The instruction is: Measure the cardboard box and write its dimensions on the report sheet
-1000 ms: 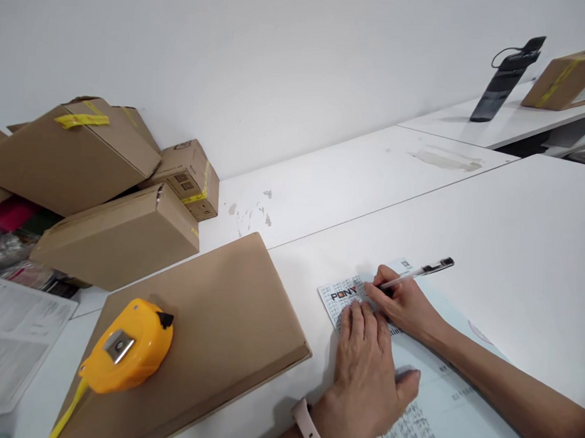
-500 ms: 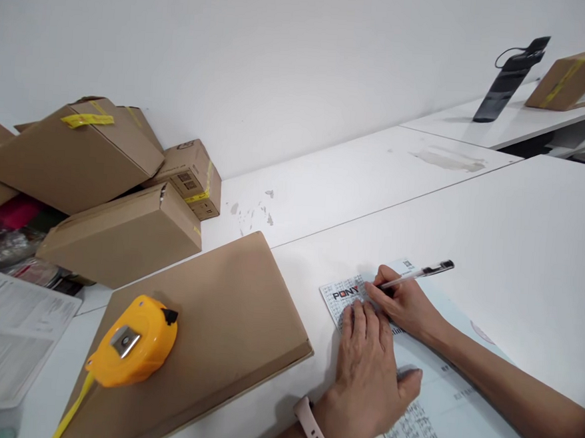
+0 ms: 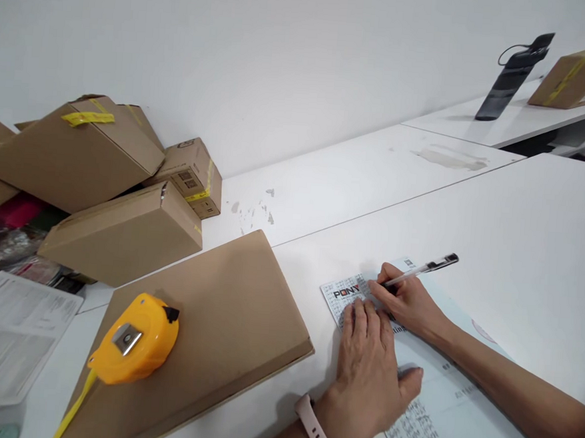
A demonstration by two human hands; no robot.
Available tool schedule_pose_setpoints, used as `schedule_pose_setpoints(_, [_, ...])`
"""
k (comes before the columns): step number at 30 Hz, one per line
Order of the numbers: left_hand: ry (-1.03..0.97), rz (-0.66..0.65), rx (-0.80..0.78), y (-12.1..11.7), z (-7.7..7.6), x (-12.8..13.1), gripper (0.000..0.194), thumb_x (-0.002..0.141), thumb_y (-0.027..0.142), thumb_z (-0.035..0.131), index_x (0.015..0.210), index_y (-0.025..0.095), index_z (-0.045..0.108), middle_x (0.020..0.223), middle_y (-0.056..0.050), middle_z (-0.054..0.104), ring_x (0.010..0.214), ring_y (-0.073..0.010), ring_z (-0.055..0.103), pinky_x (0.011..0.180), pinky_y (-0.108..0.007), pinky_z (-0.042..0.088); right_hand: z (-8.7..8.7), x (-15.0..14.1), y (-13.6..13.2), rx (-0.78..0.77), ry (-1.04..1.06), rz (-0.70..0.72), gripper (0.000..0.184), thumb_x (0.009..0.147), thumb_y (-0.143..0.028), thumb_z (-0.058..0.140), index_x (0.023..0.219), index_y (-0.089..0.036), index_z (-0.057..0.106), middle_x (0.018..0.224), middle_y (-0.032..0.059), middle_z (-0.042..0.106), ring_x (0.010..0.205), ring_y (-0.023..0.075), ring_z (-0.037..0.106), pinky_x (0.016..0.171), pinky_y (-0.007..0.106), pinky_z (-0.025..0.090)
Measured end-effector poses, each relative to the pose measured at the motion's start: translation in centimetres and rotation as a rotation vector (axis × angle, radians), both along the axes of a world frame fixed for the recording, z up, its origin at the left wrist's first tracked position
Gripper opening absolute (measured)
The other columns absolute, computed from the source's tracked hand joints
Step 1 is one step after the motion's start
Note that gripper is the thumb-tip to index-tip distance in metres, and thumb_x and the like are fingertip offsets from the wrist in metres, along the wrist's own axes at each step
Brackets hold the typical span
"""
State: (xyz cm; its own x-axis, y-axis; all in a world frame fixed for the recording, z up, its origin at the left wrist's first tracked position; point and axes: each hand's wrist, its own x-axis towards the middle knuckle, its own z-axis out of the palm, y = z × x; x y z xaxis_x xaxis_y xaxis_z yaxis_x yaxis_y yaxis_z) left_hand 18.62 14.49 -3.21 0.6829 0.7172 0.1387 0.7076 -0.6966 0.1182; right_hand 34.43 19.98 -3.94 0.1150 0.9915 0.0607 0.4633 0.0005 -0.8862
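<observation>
Yellow tape measure (image 3: 138, 342) is lying on a flat brown box (image 3: 236, 302), its yellow blade (image 3: 76, 407) poking out toward the bottom edge. Behind that there's a kinda messy heap of cartons: a big tilted one (image 3: 71, 157), a long one (image 3: 125, 237) and a smaller one with printed codes (image 3: 188, 175). Printed sheets (image 3: 21, 333) sit off to the left. Way over right, a dark bottle (image 3: 507, 80) stands near a taped parcel (image 3: 573, 78). White desk (image 3: 325, 188) has some greyish scuffs, white wall (image 3: 283, 65) behind.
</observation>
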Motion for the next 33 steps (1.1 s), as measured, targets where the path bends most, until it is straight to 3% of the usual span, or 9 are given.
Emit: schedule_pose_setpoints(33, [-0.001, -0.001, 0.029, -0.09, 0.03, 0.0, 0.08, 0.1, 0.06, 0.03, 0.148, -0.004, 0.04, 0.153, -0.028, 0.045, 0.145, -0.0387, 0.038, 0.121, -0.051, 0.034, -0.1, 0.09, -0.01, -0.008, -0.014, -0.018, 0.027, 0.087, -0.038, 0.058, 0.069, -0.025, 0.043, 0.049, -0.0083, 0.038, 0.045, 0.0111, 0.038, 0.047, 0.027, 0.028])
